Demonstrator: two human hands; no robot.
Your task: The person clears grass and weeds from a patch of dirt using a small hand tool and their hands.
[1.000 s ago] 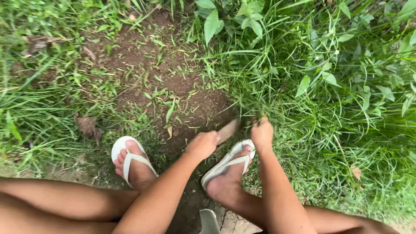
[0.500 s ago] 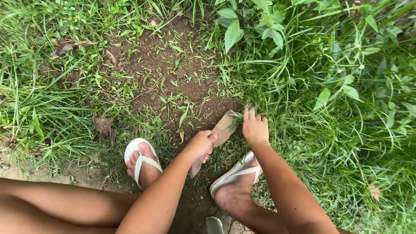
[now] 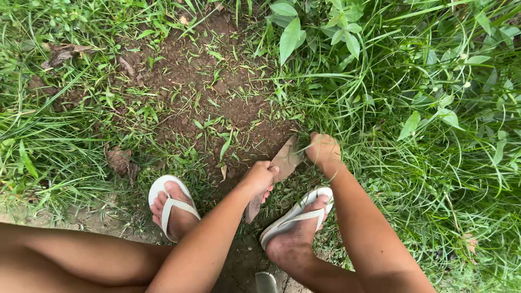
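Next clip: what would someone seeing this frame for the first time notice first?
At centre, the left hand grips a worn, dirt-coloured blade, while the right hand closes on a tuft of grass at its tip. Below them are two feet in white flip-flops at the edge of a bare soil patch, with tall green weeds to the right.

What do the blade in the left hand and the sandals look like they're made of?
Blade: probably metal, dull brown-grey and matte, perhaps rusted or soil-coated; it is flat, thin and tapered. The left hand hides the handle, so its material cannot be told.
Sandals: likely rubber or foam, off-white and matte, with a thick soft-edged sole and a moulded Y-shaped strap.
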